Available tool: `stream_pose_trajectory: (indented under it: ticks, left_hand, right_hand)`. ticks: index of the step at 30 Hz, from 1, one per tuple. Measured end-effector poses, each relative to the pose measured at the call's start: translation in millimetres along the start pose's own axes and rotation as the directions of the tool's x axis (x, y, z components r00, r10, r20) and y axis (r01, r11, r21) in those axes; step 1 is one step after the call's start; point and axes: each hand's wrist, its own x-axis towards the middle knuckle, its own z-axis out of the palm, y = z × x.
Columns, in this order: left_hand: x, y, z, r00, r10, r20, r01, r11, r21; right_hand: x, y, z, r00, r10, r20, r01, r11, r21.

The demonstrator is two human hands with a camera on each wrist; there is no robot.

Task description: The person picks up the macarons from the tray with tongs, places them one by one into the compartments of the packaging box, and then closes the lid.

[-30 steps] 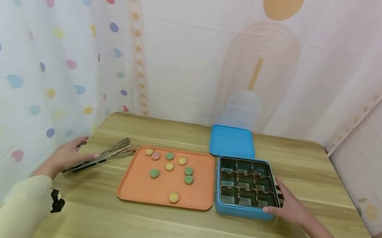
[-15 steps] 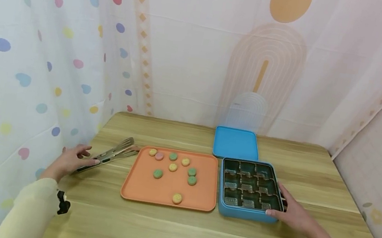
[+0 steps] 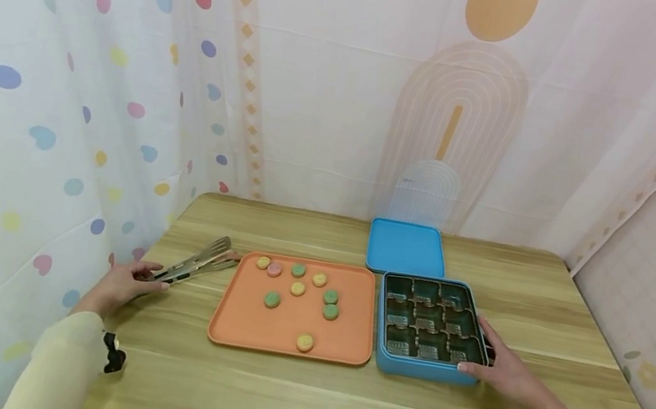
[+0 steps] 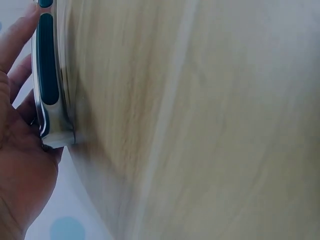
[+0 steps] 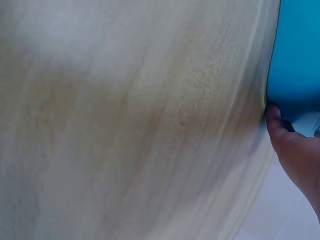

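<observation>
My left hand (image 3: 123,285) is at the left of the table, its thumb and fingers around the handle end of metal tongs (image 3: 201,260). In the left wrist view the tongs' dark green grip (image 4: 48,65) lies along my fingers. At the right, my right hand (image 3: 505,371) holds the front right corner of a blue box (image 3: 424,369), thumb on the front and fingers along the side, partly hidden. A dark insert (image 3: 427,316) with several square compartments sits in the box. Between the hands an orange tray (image 3: 243,323) carries small yellow, green and pink macaron-like cookies (image 3: 297,289).
A blue lid (image 3: 407,248) lies flat behind the box. The tongs' tips point toward the tray's back left corner. The wooden table (image 3: 304,406) ends at a patterned curtain (image 3: 332,92) behind, with dotted cloth on the left.
My left hand has come down from above the tongs and closed around their handle end. The right hand stays on the box corner. The head view has shifted slightly left.
</observation>
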Motion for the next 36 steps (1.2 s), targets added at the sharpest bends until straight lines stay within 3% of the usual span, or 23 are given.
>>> stream_pose_trajectory:
  ticks: [11,27,36]
  left_hand:
    - [-3.5,-6.5,-0.2,0.999,-0.044,-0.003,0.044,0.998,0.041]
    - [1.2,-0.5,8.0,1.000,-0.005,-0.016,0.005,0.999,0.051]
    - [6.5,1.5,3.8,1.000,-0.003,-0.026,0.004,1.000,0.014]
  right_hand:
    - [6.5,1.1,5.2,1.000,0.015,-0.001,-0.015,0.999,0.033]
    - [0.0,7.9,6.7,0.999,0.028,-0.022,-0.025,0.990,0.142]
    - [0.1,8.3,6.7,0.999,0.037,-0.014,-0.034,0.983,0.183]
